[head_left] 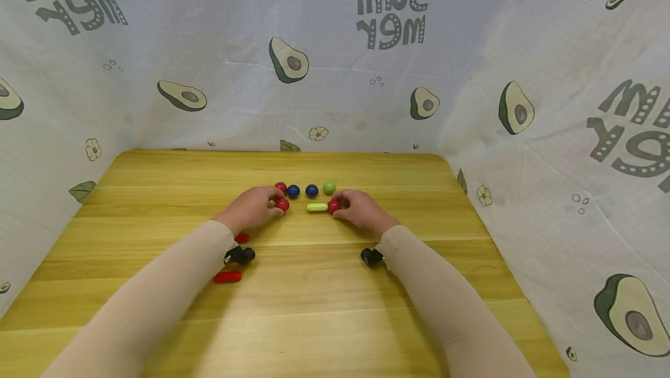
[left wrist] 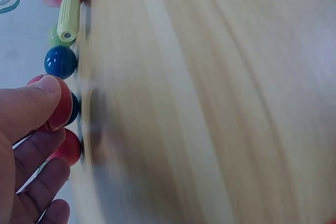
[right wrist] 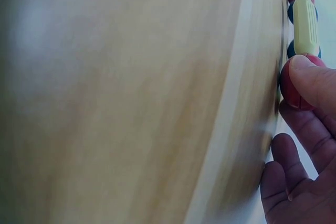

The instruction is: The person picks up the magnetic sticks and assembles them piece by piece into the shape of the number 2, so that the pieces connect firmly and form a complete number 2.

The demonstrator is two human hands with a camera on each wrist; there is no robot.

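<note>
My left hand pinches a glossy red ball between thumb and fingers near the middle of the wooden table. Facing it, my right hand holds a second red ball. A ribbed pale yellow rod extends from that ball toward the left hand, its near end bare in the left wrist view. Space separates this rod from the ball in the left hand. Just behind stand a third red ball, two blue balls and a green ball in a row.
Two red rods lie near the left forearm: one in plain sight, the other partly covered by the wrist. A white cloth printed with avocados hangs behind and beside the wooden table.
</note>
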